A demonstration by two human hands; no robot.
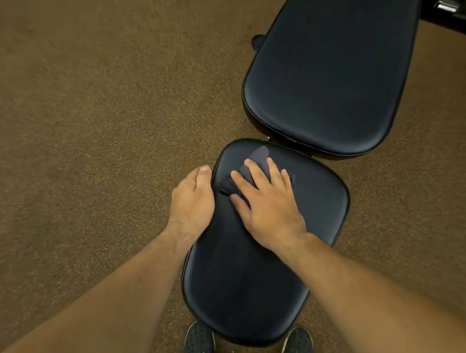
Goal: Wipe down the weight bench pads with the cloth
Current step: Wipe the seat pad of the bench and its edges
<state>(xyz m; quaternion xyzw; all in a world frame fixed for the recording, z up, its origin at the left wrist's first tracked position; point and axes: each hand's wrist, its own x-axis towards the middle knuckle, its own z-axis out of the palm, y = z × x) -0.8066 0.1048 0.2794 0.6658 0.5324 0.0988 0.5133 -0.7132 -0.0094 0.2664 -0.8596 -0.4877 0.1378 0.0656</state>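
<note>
The black seat pad point(251, 286) of the weight bench lies right in front of me. The longer black back pad point(329, 65) stretches away to the upper right. A dark cloth point(257, 162) lies on the far part of the seat pad. My right hand point(267, 201) presses flat on the cloth with fingers spread and straight. My left hand point(193, 201) holds the left edge of the seat pad, thumb on top and fingers curled round the side, out of sight.
Brown speckled carpet point(83, 132) surrounds the bench. My two dark perforated shoes point(199, 349) stand at the near end of the seat pad. Dark equipment with a chrome part point(447, 6) sits at the upper right corner. A black knob point(257, 42) sticks out left of the back pad.
</note>
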